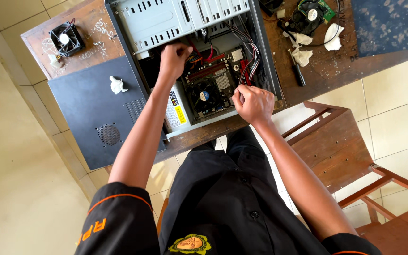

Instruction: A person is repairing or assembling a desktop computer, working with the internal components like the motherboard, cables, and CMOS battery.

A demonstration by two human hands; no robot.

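Note:
An opened desktop computer case (161, 21) lies on its side on a wooden table (327, 71), its motherboard with a black cooler fan (203, 95) exposed. My left hand (173, 59) reaches deep into the case beside the power supply (175, 111), its fingers closed among red and black cables (204, 55). My right hand (253, 104) rests in a fist on the case's near right edge; whether it grips anything is hidden.
The black side panel (95, 113) lies left of the case with a crumpled tissue (116, 85) on it. A loose fan (66, 38) sits far left. A screwdriver (298, 71), tissues and another fan (310, 16) lie right. A wooden chair (341, 151) stands near right.

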